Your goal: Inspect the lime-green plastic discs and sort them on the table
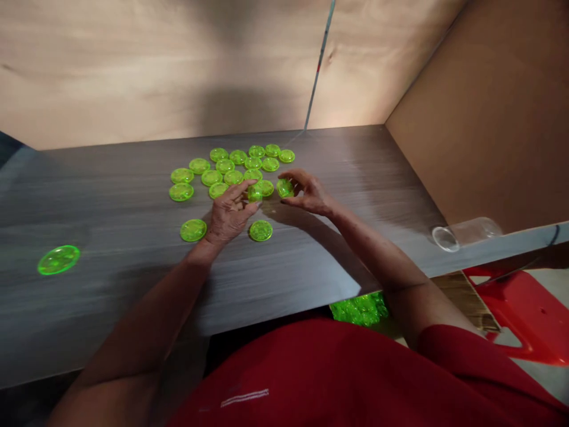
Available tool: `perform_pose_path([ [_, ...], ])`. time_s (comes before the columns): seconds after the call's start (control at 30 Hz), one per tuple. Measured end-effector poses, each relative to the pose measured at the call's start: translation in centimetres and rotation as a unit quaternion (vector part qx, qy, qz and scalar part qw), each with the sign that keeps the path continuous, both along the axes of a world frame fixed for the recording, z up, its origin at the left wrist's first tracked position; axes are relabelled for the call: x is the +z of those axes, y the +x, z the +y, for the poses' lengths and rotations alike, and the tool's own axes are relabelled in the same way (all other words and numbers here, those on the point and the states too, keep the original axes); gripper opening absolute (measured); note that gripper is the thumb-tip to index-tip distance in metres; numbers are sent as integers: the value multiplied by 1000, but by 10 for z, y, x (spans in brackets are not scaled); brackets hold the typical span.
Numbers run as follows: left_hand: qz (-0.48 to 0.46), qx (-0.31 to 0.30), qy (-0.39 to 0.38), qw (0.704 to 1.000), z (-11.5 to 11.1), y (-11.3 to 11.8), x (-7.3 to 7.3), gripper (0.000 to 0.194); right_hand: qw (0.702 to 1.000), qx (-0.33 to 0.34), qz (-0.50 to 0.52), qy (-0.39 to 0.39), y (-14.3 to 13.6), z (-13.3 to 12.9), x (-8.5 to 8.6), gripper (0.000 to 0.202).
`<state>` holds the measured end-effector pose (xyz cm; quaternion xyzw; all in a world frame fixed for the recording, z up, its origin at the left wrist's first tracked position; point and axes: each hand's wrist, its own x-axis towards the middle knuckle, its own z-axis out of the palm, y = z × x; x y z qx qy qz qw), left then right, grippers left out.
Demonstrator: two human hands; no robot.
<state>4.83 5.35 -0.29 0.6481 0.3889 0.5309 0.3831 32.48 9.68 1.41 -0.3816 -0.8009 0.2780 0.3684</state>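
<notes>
Between the thumb and fingers of my left hand point(232, 213) is a clear yellow-green plastic disc point(255, 193), tilted up off the table. My right hand point(310, 193) pinches a similar green disc point(285, 188) by its edges, a short way to the right. The two held discs are apart. Several more green discs lie flat in loose rows just beyond my hands, such as one disc point(212, 178). Nearer to me, one disc point(261, 230) lies below my hands and another disc point(193, 230) is left of my left wrist.
A lone green disc point(58, 260) lies far left on the grey table point(275, 279). On the right, a clear plastic cylinder point(471, 233) lies on its side near the edge. Wooden panels point(146, 71) wall the back and right. Green pieces point(360, 309) and a red stool point(533, 314) show below.
</notes>
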Motion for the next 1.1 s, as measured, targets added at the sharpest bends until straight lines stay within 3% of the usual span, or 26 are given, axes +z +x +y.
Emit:
perform_pose_path([
  [0.13,-45,6,-47,998,-9,-11,8,55,993,76,88,-26,-41,7,5,69],
  [0.23,-71,22,-67,995,-14,-19,12,56,985,107,121,-59,-56,8,5,72],
  [0.43,-129,6,-93,987,-16,-17,14,58,961,127,213,-127,-55,2,-4,73],
  [0.63,-118,9,-86,989,-16,-16,12,60,939,121,245,-208,-57,-4,-9,72],
  [0.87,-108,-2,-46,993,-14,-19,9,59,946,123,241,-176,-60,-1,-15,69],
  [1.1,-85,-2,-21,996,-17,-20,5,56,990,52,113,-60,-59,-9,-23,54],
])
